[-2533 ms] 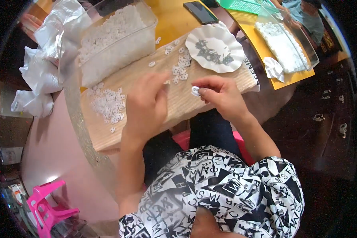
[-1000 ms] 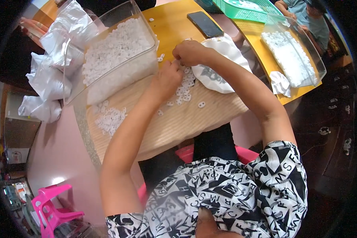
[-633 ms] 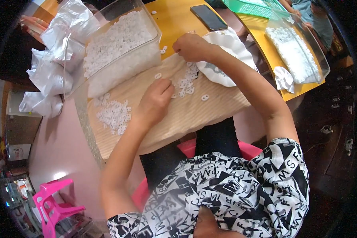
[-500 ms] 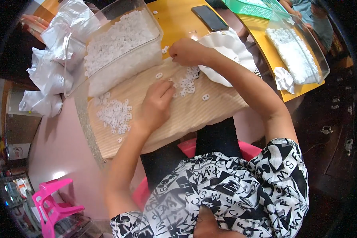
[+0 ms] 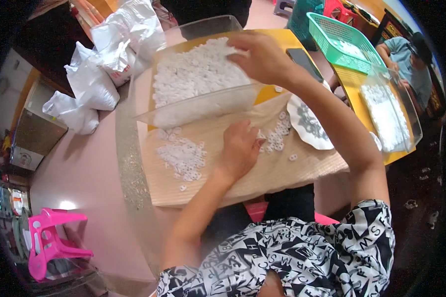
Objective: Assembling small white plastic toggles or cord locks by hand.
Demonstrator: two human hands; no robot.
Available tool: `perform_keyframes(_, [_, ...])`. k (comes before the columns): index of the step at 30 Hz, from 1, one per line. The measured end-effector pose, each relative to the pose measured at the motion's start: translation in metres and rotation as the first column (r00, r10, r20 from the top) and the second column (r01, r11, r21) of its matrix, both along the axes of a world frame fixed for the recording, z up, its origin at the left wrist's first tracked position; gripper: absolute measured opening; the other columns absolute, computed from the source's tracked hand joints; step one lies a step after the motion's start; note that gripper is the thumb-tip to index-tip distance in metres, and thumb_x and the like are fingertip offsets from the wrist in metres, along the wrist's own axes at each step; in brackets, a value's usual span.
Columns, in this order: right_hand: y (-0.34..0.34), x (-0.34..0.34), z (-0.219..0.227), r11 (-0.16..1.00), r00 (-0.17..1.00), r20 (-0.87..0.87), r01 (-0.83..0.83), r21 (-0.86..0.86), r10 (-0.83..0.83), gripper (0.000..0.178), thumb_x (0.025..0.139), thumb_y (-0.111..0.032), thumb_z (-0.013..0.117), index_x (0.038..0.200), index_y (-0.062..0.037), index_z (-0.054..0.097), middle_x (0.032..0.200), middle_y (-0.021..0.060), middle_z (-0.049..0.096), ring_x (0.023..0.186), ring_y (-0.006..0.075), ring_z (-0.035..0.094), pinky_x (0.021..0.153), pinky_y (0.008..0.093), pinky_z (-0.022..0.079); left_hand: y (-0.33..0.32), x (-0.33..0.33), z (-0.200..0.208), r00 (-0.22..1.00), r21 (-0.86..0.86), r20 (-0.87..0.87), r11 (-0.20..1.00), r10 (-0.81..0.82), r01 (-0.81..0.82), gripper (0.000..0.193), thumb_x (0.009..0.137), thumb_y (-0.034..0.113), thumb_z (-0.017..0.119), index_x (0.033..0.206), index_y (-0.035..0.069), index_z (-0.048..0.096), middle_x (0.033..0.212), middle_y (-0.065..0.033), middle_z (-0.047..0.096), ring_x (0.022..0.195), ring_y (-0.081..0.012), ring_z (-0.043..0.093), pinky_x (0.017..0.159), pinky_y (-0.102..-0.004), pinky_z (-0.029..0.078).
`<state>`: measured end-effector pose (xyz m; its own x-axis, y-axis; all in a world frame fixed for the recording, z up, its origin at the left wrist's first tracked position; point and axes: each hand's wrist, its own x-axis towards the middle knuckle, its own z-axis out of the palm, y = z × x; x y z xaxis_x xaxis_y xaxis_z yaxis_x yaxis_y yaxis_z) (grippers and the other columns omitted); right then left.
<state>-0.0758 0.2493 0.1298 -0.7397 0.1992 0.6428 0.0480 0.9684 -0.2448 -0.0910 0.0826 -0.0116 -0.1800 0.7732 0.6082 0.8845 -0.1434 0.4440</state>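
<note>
A wooden board (image 5: 262, 173) lies across the person's lap beside a yellow counter (image 5: 267, 94), on a pink floor (image 5: 84, 173) with white bags (image 5: 94, 84) at 10 o'clock and a pink stool (image 5: 49, 242) at 8 o'clock. A clear tub (image 5: 198, 104) of small white rings (image 5: 193, 74) sits at 12 o'clock, its long axis running 9 to 3 o'clock. The right hand (image 5: 262, 57), arm stretched forward, reaches into the tub, fingers curled over the rings; whether it grips any cannot be told. The left hand (image 5: 240, 148) rests palm down, loosely open, on the board beside loose rings (image 5: 277, 138).
</note>
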Motion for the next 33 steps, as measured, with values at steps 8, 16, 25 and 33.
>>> perform_keyframes(8, [0.021, -0.122, -0.043, 0.967, 0.728, 0.669, -0.249, 0.049, 0.153, 0.065, 0.074, -0.048, 0.057, 0.119, -0.002, 0.044, 0.117, 0.0248, 0.044, 0.108, 0.0376, 0.043, 0.092, 0.0407, 0.034, -0.001, -0.005, 0.003, 0.986, 0.248, 0.082, 0.955, 0.148, -0.164, 0.039, 0.062, 0.004, 0.061, 0.099, -0.001, 0.054, 0.107, -0.0233, 0.045, 0.1, -0.0388, 0.043, 0.085, -0.0459, 0.034])
perform_keyframes(16, [-0.012, -0.145, -0.091, 0.953, 0.514, 0.81, -0.243, -0.179, 0.283, 0.08, 0.074, -0.063, 0.046, 0.132, -0.0117, 0.027, 0.125, 0.0282, 0.034, 0.118, 0.04, 0.034, 0.097, 0.0452, 0.029, -0.007, -0.02, 0.004, 0.935, 0.182, 0.132, 0.919, 0.33, -0.35, 0.042, 0.06, 0.0, 0.058, 0.102, -0.001, 0.054, 0.113, -0.0236, 0.04, 0.105, -0.0393, 0.039, 0.089, -0.0474, 0.031])
perform_keyframes(25, [-0.029, -0.137, -0.066, 0.922, 0.595, 0.753, -0.385, -0.04, 0.281, 0.048, 0.074, -0.035, 0.059, 0.113, -0.0102, 0.048, 0.09, 0.0233, 0.056, 0.083, 0.0393, 0.055, 0.071, 0.0451, 0.044, -0.008, -0.022, 0.004, 0.935, 0.145, 0.123, 0.926, 0.332, -0.348, 0.047, 0.06, 0.001, 0.057, 0.107, 0.001, 0.051, 0.112, -0.0226, 0.04, 0.106, -0.0393, 0.037, 0.089, -0.0474, 0.031])
perform_keyframes(33, [-0.005, -0.133, -0.045, 0.974, 0.825, 0.531, -0.229, -0.001, 0.194, 0.032, 0.061, -0.028, 0.059, 0.084, -0.0043, 0.062, 0.081, 0.0194, 0.061, 0.08, 0.0355, 0.058, 0.072, 0.0418, 0.046, -0.005, -0.022, -0.002, 0.942, 0.211, 0.113, 0.919, 0.315, -0.333, 0.045, 0.061, 0.0, 0.054, 0.106, 0.003, 0.052, 0.106, -0.0205, 0.042, 0.099, -0.0368, 0.04, 0.086, -0.0458, 0.032])
